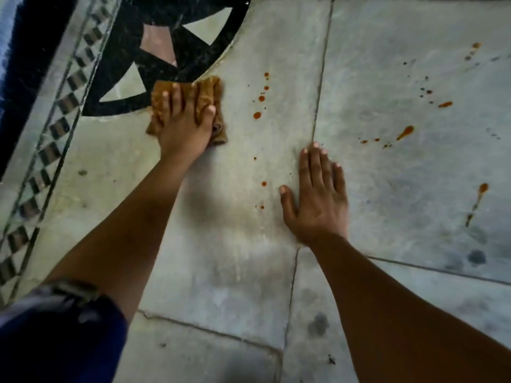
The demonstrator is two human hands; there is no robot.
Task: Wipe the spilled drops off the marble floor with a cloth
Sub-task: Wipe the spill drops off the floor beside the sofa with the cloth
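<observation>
A long seam [322, 78] runs up the marble floor [237, 244]. Well left of the seam lies the brown cloth [210, 91], crumpled under the person's left hand [184, 125]. Two fingertips [174, 86] rest on top of the cloth, a raised fold covers the other fingers, and the thumb [211, 109] presses against that fold from the seam side, so the hand grips the cloth while bearing down on it. Between the cloth and the seam sit several orange-red drops [257, 115], none touching the cloth. More drops and streaks lie scattered right of the seam. The right hand [318, 197] lies flat across the seam, fingers straight and relaxed, holding nothing.
</observation>
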